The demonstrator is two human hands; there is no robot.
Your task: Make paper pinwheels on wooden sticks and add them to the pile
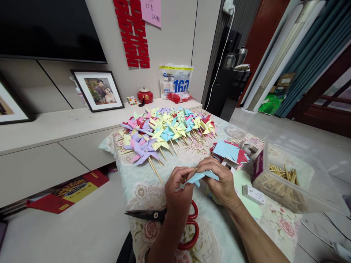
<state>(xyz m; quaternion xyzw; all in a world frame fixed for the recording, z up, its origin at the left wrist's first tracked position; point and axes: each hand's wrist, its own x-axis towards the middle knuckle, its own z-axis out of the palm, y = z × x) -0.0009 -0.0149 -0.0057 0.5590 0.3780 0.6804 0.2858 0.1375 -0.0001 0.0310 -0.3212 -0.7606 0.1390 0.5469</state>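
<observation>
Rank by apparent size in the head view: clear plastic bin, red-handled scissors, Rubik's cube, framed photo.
1. clear plastic bin, largest, though it is close to the camera.
2. framed photo and red-handled scissors: similar spans, and the left hand covers part of the scissors, so unranked.
3. Rubik's cube, smallest, and far back.

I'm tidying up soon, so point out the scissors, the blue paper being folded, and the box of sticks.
scissors [153, 214], head view, on the dark blades.
blue paper [197, 177], head view, on its folded middle.
box of sticks [285, 186], head view, on its clear side wall.
</observation>
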